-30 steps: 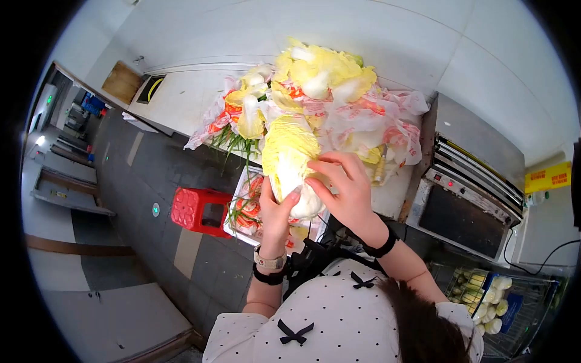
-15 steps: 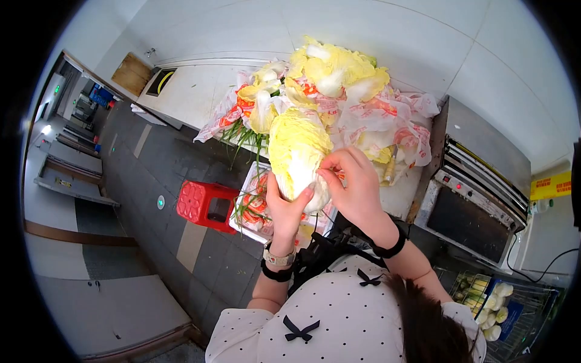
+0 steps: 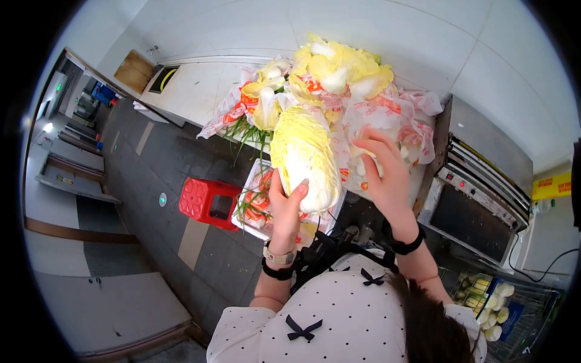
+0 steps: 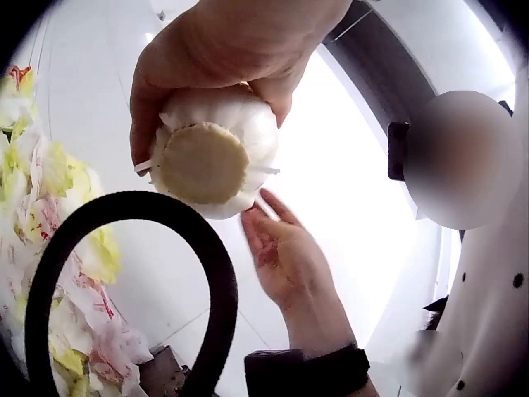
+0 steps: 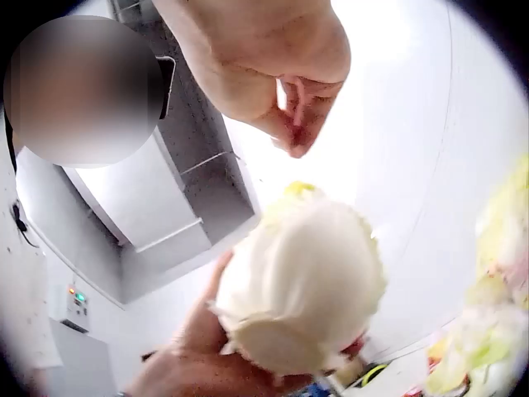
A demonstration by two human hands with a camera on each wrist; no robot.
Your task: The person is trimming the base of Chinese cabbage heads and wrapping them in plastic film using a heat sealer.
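The left hand (image 3: 284,212) grips a napa cabbage (image 3: 302,157) near its white base, thumb on top, with the yellow leafy end pointing away from the body. In the left wrist view the cut round base of the cabbage (image 4: 202,165) shows under the left hand (image 4: 231,50). To the right of the cabbage, apart from it, the right hand (image 3: 390,187) is raised with loosely bent fingers. In the right wrist view the right hand (image 5: 273,66) hangs above the cabbage (image 5: 306,273), and nothing is seen in its fingers.
Loose yellow leaves (image 3: 345,63) and printed plastic bags (image 3: 375,115) cover part of the counter (image 3: 196,91). Below its edge are a white box (image 3: 245,227) with wrapped items and a red stool (image 3: 196,199). A metal appliance (image 3: 478,193) stands right, above a wire basket of vegetables (image 3: 484,302).
The right hand has let go of the cabbage's side and moved right, away from it. The left hand keeps its grip, and more of the cabbage's right side now shows.
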